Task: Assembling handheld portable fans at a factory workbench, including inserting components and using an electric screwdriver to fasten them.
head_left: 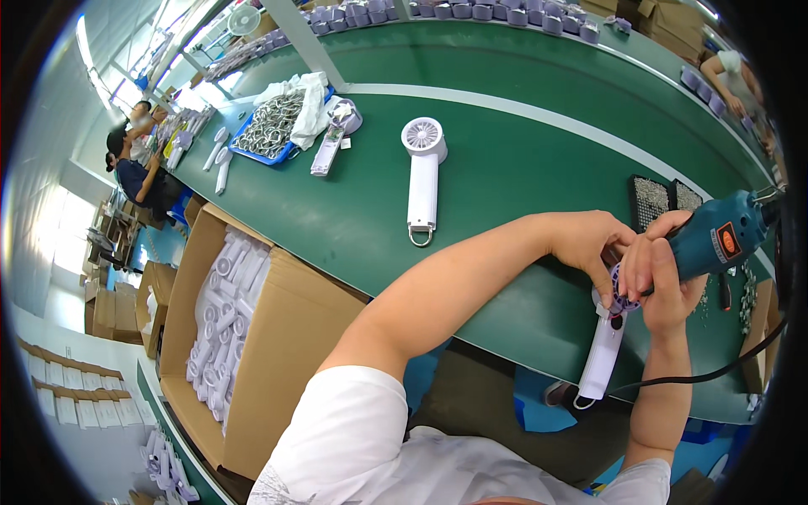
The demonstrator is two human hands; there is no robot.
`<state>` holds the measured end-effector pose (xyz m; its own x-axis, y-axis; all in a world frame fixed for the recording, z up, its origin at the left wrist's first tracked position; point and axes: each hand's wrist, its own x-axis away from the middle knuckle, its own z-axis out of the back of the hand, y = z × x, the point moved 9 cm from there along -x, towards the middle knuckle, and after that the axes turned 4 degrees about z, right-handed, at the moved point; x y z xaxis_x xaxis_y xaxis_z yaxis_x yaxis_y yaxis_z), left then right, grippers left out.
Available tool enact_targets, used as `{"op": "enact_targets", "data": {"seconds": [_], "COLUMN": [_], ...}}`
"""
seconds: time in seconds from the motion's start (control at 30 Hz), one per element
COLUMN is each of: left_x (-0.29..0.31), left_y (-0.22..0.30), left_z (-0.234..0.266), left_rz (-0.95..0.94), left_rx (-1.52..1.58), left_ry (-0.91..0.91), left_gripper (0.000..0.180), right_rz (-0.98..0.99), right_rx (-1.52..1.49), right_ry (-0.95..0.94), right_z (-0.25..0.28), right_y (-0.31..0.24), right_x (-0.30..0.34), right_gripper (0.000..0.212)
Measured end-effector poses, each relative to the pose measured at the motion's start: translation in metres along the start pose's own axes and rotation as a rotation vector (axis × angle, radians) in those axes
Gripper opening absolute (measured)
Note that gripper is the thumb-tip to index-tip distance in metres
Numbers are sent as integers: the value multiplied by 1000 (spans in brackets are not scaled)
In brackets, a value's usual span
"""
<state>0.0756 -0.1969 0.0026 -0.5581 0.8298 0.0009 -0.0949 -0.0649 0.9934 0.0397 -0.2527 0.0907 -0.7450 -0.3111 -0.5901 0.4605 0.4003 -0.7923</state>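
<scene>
Beside the table's near edge, a white handheld fan (603,358) lies slanted, with a purple round head and a metal loop at its lower end. My left hand (587,241) is closed on the fan's head, fingertips at its rim. Wrapped around the front of a teal electric screwdriver (725,232), my right hand (665,284) points it down at the fan's head. The fingers hide the tool's tip, so contact with a screw cannot be made out. Another white fan (423,177) lies face up at the middle of the green table (513,160).
Black trays of small screws (650,200) sit behind the screwdriver; its black cable (715,376) curves down right. A blue tray (242,145) holds metal loops at the back left. An open carton (278,337) of fan parts stands at left. People work at far left and far right.
</scene>
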Motion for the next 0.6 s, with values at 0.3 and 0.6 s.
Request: {"op": "enact_targets", "data": {"seconds": [0.3,0.6], "left_x": [-17,-8], "left_y": [-2,-11], "left_z": [-13,-2], "left_rz": [-70,56], "left_rx": [133,166], "left_ry": [-115,-18], "left_gripper": [64,103], "right_rz": [15,396], "right_rx": [-32,218], "right_ry": [24,698], "right_z": [22,151], "right_y": [-20,-96], "right_x": [2,-20], "right_gripper": [17,40]}}
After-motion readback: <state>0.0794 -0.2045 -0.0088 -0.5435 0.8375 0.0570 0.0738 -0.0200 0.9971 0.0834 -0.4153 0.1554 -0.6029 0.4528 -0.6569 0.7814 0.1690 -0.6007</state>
